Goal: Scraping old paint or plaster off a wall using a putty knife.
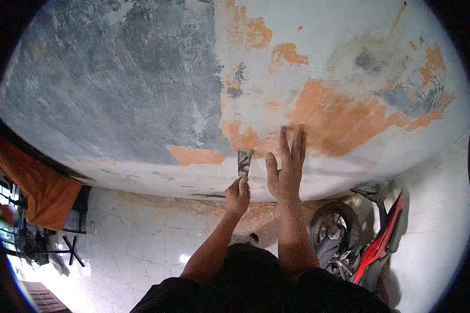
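Note:
My left hand [237, 196] grips a putty knife [244, 163] by its handle, and the smeared metal blade points up at the wall. The blade's edge meets the lower border of an orange bare patch on the wall [258, 109]. To its right, my right hand [289, 176] holds nothing; its fingers reach up against a larger orange patch [337, 117], with the thumb spread apart. Pale dust specks cover that hand and forearm. Grey coating [133, 86] fills the wall's left part, while white paint with worn spots surrounds the orange areas.
A motorcycle with a red body panel [376, 250] stands at the lower right, close to the wall. Orange cloth [51, 191] hangs at the left near dark furniture. Orange-brown debris [196, 209] lies along the wall's base on the tiled floor [141, 234].

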Tool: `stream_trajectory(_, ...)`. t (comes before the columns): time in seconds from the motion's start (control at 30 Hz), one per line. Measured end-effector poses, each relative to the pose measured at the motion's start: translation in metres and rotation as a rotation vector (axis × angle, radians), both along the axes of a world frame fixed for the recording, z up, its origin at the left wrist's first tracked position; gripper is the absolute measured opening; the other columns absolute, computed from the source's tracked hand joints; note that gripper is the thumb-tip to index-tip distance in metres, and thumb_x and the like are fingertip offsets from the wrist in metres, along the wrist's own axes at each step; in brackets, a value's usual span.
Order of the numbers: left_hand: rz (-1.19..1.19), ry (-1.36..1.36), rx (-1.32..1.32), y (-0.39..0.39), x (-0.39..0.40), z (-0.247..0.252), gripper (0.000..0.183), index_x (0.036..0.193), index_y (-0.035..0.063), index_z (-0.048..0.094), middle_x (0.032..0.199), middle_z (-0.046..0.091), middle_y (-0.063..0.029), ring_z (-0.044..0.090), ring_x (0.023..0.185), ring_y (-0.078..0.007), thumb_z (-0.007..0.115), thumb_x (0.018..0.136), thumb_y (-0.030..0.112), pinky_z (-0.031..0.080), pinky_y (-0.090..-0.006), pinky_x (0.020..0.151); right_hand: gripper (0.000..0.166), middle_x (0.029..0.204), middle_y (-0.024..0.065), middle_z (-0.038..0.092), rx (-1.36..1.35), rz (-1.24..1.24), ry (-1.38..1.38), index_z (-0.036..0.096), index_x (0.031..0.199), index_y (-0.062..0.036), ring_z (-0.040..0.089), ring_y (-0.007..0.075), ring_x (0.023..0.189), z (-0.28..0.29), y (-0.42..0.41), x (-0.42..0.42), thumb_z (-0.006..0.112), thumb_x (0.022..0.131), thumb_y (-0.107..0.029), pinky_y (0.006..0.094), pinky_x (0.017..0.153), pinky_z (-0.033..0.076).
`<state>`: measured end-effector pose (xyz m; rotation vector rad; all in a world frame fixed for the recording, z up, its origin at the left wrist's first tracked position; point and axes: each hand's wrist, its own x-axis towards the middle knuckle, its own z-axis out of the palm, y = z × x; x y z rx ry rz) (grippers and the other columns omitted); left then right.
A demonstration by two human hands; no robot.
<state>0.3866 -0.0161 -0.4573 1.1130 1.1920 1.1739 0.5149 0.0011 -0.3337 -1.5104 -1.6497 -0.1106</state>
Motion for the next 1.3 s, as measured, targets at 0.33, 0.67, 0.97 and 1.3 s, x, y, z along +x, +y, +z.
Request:
stream_trajectory(0.33, -0.006, -0.048, -0.08, -0.002, 0.0, -0.009, 0.04, 0.084, 0.0025, 0.056, 0.059, 0.045, 0.0001, 0.044, 0.053, -0.0078, 0.044, 0.099, 0.037, 0.038, -0.0281, 0.049, 0.059, 0.153, 0.0231, 0.013, 0.016, 0.029, 0.034, 0.032, 0.146, -0.0119, 0.012, 0.0421, 0.141, 0.001, 0.0, -0.004, 0.052, 0.094, -0.032, 0.0507, 0.113, 0.015)
stream_trajectory(0.67, 0.032, -0.111, -0.259, -0.024, 0.0, -0.023, 0.041, 0.071, 0.0042, 0.05, 0.054, 0.046, 0.0009, 0.043, 0.041, -0.0092, 0.045, 0.099, 0.034, 0.035, -0.0275, 0.039, 0.059, 0.153, 0.023, 0.016, 0.022, 0.041, 0.059, 0.031, 0.146, -0.0121, 0.014, 0.0453, 0.14, 0.003, -0.001, -0.004, 0.051, 0.094, -0.03, 0.0534, 0.112, 0.016)
stream_trajectory(0.97, 0.032, 0.059, -0.181, -0.021, -0.007, -0.033, 0.042, 0.076, 0.002, 0.055, 0.055, 0.048, -0.002, 0.045, 0.048, -0.0099, 0.046, 0.099, 0.036, 0.039, -0.0297, 0.046, 0.06, 0.154, 0.0191, 0.016, -0.03, 0.008, 0.086, 0.028, 0.147, -0.0122, 0.013, 0.0408, 0.142, 0.008, -0.004, -0.01, 0.052, 0.094, -0.03, 0.0498, 0.113, 0.016)
stream_trajectory(1.3, 0.051, 0.188, 0.11, -0.005, -0.019, -0.038, 0.042, 0.078, 0.0029, 0.052, 0.058, 0.046, -0.0004, 0.042, 0.046, -0.0103, 0.044, 0.099, 0.038, 0.036, -0.0299, 0.045, 0.063, 0.154, 0.0208, 0.014, 0.032, 0.029, 0.079, 0.025, 0.148, -0.0114, 0.01, 0.0418, 0.142, 0.006, -0.003, -0.012, 0.051, 0.094, -0.031, 0.0504, 0.113, 0.015)
